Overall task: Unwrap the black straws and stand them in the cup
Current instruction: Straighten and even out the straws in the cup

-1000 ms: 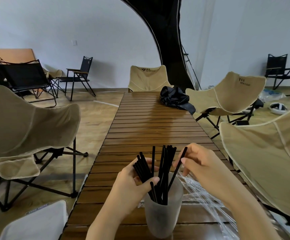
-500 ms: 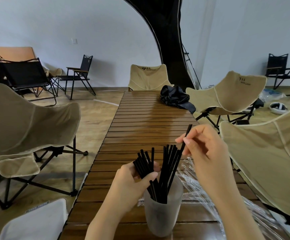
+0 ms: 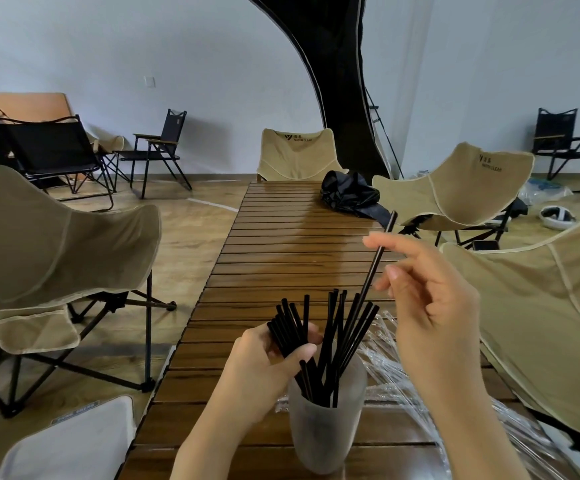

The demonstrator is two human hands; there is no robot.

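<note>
Right hand (image 3: 430,306) raised above and to the right of the cup (image 3: 323,420), palm turned toward the camera, thumb and forefinger pinching one single straw (image 3: 378,258) near its upper part, other fingers loosely spread. Straw tilted, upper end pointing up and away from the cup, lower end reaching down among the tops of the straws in the cup (image 3: 344,341); not possible to tell whether this end is already inside the rim. Left hand (image 3: 267,365) low, just to the left of the cup and touching its upper edge, closed around a bundle of black straws (image 3: 288,327), thumb pressed across them, tips fanning upward. Cup frosted and translucent, standing upright on the slatted wooden table (image 3: 281,244), near its closest edge, with several black straws leaning inside against the right side. Clear plastic wrappers (image 3: 402,372) lying in a loose heap on the table, just right of the cup and behind it, partly hidden by the right forearm. Far behind the cup, at the other end of the table, a crumpled black bag (image 3: 347,192). Beige folding chair (image 3: 295,154) beyond that end, another beige chair (image 3: 454,185) to the right of the table, one more beige chair (image 3: 49,244) well to the left of the cup. Black folding chair (image 3: 156,150) further back on the left, by the wall.
</note>
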